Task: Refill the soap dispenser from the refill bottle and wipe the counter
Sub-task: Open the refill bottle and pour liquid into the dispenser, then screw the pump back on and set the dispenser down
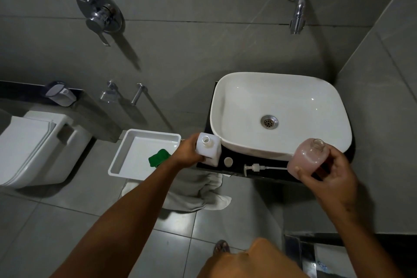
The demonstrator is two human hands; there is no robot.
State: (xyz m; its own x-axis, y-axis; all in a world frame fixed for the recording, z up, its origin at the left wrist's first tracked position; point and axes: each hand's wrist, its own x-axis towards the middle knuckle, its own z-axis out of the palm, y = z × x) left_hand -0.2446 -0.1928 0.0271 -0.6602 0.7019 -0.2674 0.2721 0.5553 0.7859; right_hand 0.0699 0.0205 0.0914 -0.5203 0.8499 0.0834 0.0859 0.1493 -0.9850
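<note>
**Both bottles held uncapped at the front of the basin counter**

A white, square-shouldered plastic refill bottle (208, 149) is gripped by the left hand (188, 150), whose fingers are wrapped round its left side. The bottle is seen upright at the left end of the black counter (237, 168), its round neck uncapped; whether its base rests on the counter cannot be told. A clear, rounded soap dispenser bottle (308, 157) holding pinkish liquid is clasped by the right hand (327, 171), with the thumb pressed on its near side and the fingers curled behind it. The dispenser is held tilted above the counter's front edge, its open mouth turned away from the person and toward the basin rim.

On the counter between the two bottles, a small round white cap (228, 161) is seen just beside the refill bottle, and a white pump head with its long tube (256, 167) is laid flat, the tube pointing toward the dispenser. A white rectangular ceramic basin (279, 97) is set on the counter behind them.

To the left of the counter, a crumpled green cloth (159, 157) is lying in a white rectangular plastic tray (126, 142). A pale towel (198, 194) is spread on the grey floor tiles below.
</note>
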